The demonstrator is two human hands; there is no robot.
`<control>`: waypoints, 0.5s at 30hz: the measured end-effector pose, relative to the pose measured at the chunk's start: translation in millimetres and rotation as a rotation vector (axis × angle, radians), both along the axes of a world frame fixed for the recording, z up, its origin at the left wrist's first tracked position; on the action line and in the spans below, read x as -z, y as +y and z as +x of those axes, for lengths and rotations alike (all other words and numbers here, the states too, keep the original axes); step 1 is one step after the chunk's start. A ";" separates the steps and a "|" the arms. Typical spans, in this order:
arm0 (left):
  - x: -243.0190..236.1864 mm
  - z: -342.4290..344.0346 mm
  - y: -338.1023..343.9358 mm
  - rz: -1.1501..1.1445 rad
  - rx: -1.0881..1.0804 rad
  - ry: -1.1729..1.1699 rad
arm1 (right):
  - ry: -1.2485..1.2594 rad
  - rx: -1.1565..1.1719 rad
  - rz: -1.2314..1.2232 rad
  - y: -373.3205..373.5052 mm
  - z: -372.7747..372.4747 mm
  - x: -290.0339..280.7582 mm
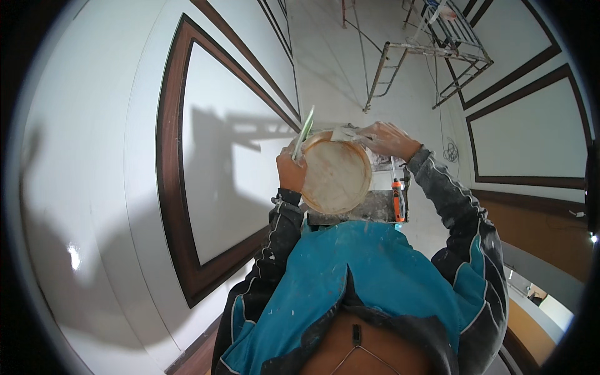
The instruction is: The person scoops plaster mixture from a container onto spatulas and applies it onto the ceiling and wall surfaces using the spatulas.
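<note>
A round tub with a pale, stained inside point(335, 175) sits in front of me on a dark, dusty platform point(350, 212). At its left rim, my left hand point(292, 165) is closed on an upright flat tool point(306, 130) with a pale and green blade. My right hand point(389, 139), whitened with powder, grips a putty knife point(344, 134) at the tub's far rim. An orange and black handled tool point(397, 203) lies to the right of the tub on the platform.
White wall panels with dark wood trim point(172, 162) stand at my left and more point(525, 125) at the right. Metal scaffolding point(431, 53) stands ahead on the pale floor point(325, 75). A coiled cable point(450, 151) lies near the right wall.
</note>
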State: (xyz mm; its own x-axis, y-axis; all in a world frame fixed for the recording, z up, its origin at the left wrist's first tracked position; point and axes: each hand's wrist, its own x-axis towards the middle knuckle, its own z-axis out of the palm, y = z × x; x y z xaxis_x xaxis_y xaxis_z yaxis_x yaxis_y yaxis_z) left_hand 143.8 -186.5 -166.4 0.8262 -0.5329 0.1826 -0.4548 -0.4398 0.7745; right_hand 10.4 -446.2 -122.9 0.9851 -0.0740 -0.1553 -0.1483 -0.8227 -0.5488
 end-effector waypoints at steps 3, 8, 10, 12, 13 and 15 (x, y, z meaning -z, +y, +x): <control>3.0 1.9 -2.3 -0.021 0.002 0.070 | 0.051 0.034 -0.044 -8.3 6.5 -3.2; 7.6 1.7 -0.1 -0.145 0.026 0.142 | -0.224 -0.206 -0.306 -36.7 -1.2 43.5; 0.3 3.5 3.0 -0.123 0.033 0.156 | -0.265 -0.213 -0.346 -46.7 -9.1 36.3; 1.6 8.6 16.8 -0.128 0.043 0.158 | -0.305 -0.222 -0.381 -46.4 -9.8 28.1; -6.1 8.3 22.8 -0.126 0.059 0.161 | -0.268 -0.296 -0.441 -46.3 -12.5 26.3; -24.8 2.3 40.4 -0.111 -0.015 0.269 | -0.225 -0.369 -0.497 -43.2 -16.2 33.9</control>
